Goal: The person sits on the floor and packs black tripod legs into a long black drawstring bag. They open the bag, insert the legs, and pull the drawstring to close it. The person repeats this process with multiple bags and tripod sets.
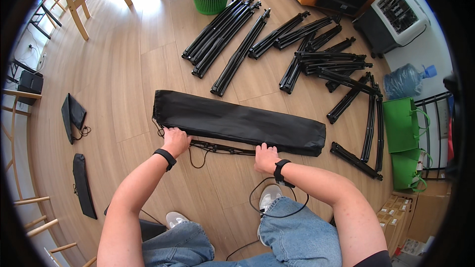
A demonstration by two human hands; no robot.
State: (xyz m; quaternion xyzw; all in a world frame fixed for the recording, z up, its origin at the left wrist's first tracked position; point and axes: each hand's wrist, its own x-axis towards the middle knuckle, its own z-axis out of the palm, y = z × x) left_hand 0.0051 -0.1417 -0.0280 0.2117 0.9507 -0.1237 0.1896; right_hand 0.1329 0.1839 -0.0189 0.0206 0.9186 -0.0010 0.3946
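A long black fabric drawstring bag [237, 120] lies flat across the wooden floor before me. Against its near edge rests a thin black folded stand or strap-like piece with cords [222, 148]; what it is exactly, I cannot tell. My left hand [176, 141] is at the left end of that piece, by the bag's gathered mouth, fingers bent over it. My right hand [266, 157] presses at its right end, fingertips touching the bag's near edge. Whether the fingers grip anything is hidden. Black cord loops hang near both hands.
Many folded black metal stands [241, 53] lie beyond the bag and to the right. Two smaller black bags [84, 185] are at left. A green wastebasket [210, 3], an air cooler [393, 15], green tote bags [402, 126] and cardboard boxes [393, 211] stand around.
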